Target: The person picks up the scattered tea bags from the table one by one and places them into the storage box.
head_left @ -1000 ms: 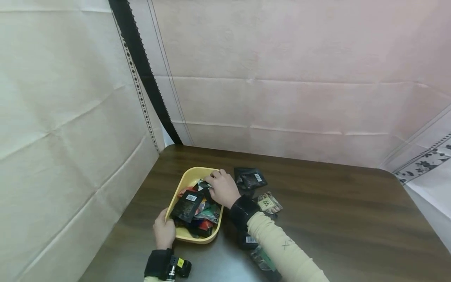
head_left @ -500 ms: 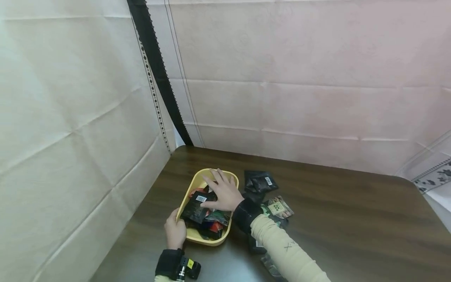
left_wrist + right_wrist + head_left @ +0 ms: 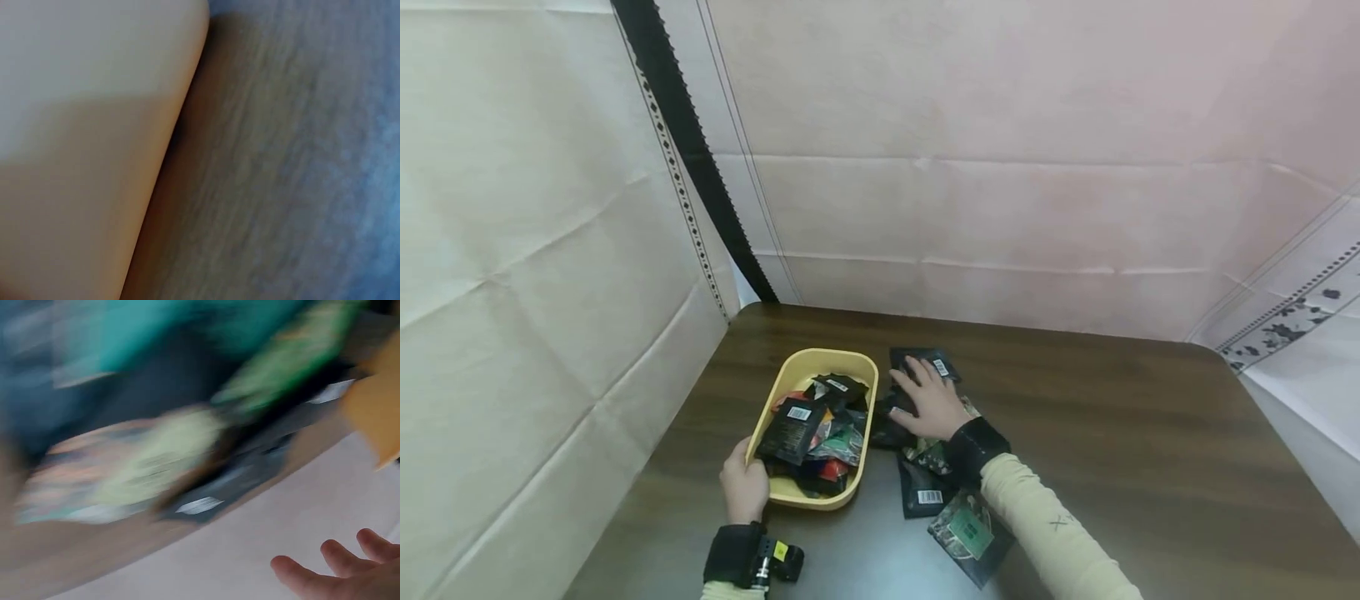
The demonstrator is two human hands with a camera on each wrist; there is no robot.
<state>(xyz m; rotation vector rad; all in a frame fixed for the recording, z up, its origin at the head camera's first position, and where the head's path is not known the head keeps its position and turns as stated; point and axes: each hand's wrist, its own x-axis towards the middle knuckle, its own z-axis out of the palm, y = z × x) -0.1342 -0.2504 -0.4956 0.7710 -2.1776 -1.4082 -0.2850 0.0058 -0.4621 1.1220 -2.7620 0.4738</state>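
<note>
A yellow plastic basin [image 3: 831, 358] is heaped with small flat packets, a black one with a white barcode label [image 3: 792, 432] on top. My left hand [image 3: 745, 483] grips the basin's near left rim. Only the basin's smooth outer wall [image 3: 87, 125] shows in the left wrist view, beside the table. To the right of the basin, my right hand [image 3: 934, 406] spreads its fingers over a cluster of packets, partly covering a black packet [image 3: 951, 367] at the back. Its fingers are extended and hold nothing in the right wrist view, where packets, including one with a pale label [image 3: 162, 456], are motion-blurred.
Nearer the front lie a black barcoded packet [image 3: 925, 496] and a clear-fronted packet with a green label [image 3: 970, 533], partly beside my right sleeve. The brown wooden table [image 3: 1112, 433] meets pale cloth walls [image 3: 1037, 208] behind and at left.
My right hand has come up out of the basin, opened its fingers, and moved right over the packets on the table. The left hand keeps its grip on the rim.
</note>
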